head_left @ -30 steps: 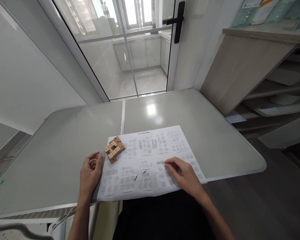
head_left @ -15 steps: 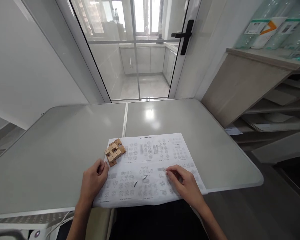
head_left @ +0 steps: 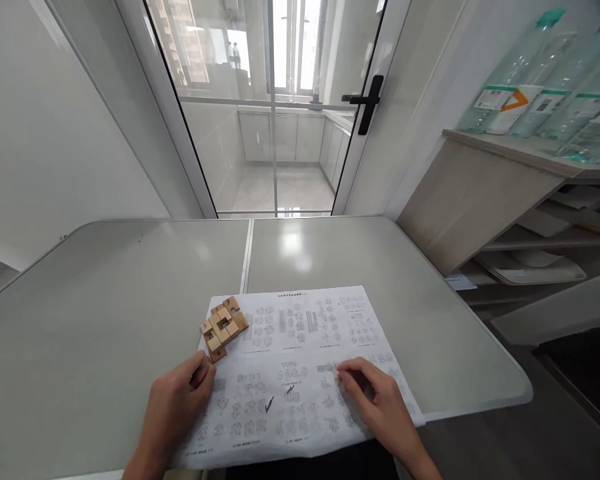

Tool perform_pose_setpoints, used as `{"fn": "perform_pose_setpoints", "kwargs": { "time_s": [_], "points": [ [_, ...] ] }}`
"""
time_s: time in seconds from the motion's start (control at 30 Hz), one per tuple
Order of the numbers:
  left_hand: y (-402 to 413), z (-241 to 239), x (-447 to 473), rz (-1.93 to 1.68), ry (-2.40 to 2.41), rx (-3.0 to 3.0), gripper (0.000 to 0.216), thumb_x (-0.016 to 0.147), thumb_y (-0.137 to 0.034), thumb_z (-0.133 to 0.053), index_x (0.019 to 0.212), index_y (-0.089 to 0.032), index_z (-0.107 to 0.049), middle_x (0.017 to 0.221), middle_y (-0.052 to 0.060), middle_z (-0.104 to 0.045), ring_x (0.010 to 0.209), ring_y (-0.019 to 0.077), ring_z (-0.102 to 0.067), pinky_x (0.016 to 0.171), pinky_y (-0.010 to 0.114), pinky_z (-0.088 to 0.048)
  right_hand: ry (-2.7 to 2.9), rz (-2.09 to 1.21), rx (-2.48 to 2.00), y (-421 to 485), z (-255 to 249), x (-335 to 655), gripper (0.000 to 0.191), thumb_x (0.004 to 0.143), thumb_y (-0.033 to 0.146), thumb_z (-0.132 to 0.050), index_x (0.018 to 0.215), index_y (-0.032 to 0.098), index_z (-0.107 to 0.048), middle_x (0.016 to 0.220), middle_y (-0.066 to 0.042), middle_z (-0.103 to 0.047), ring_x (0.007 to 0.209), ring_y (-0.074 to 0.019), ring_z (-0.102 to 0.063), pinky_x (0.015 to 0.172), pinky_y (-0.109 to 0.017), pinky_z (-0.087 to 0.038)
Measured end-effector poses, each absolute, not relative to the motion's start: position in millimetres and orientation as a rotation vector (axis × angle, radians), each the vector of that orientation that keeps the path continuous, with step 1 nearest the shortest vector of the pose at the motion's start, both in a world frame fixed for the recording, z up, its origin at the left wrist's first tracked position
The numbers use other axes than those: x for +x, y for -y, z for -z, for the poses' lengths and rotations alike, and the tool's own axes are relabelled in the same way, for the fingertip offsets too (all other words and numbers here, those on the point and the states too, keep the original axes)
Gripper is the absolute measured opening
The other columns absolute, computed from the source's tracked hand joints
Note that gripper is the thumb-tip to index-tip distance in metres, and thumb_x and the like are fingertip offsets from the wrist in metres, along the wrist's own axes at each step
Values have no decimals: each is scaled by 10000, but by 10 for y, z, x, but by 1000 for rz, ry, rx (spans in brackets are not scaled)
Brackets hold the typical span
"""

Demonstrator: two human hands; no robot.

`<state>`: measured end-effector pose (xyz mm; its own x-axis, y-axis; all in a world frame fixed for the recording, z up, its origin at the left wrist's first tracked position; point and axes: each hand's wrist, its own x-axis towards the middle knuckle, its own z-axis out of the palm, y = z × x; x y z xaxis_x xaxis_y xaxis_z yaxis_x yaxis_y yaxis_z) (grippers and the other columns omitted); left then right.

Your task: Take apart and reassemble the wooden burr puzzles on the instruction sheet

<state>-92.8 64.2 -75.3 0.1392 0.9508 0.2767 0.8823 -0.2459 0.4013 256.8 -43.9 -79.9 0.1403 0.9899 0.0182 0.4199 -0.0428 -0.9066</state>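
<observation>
The left hand is loosely curled at the sheet's left edge, knuckles up; I cannot tell whether anything sits inside it. The right hand, well apart from it, rests on the right part of the sheet with thumb and forefinger tips close together; whether they meet or pinch anything is too small to tell.

Just beyond the left fingers are the wooden blocks, fitted into one cluster on the sheet's far left corner. Whether the hand touches them is unclear. Their long axis leans, with one end near and left, the other far and right.

The printed sheet has its long axis left to right, its heading along the far edge. Its near edge lies at or slightly past the near edge of the worktop, and two dark flecks show on the print.

As a judgement, a forward nudge from the left knuckles could push the blocks askew or part them if the fit is loose. A tug on the near edge could make the sheet slide, carrying the blocks along; a dragging right wrist could crease it.

Farther off stand a glass door and, to the right, bottles on a shelf unit.
</observation>
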Motion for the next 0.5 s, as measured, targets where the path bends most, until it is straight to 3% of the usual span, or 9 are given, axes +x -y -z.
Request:
{"fn": "perform_pose_setpoints", "kwargs": {
  "time_s": [0.5],
  "points": [
    [-662, 873, -1031, -737, -1681, 2382, 323, 859, -374, -507, 645, -232, -311, 519, -66, -379, 461, 121, -364, 485, 207, -352, 1336, -790, -1583, 374, 971, 2502, 390, 1036, 575, -548, 974, 251, -758, 882, -62, -755, 801, -238, -713, 682, -296, -575]
  ]
}}
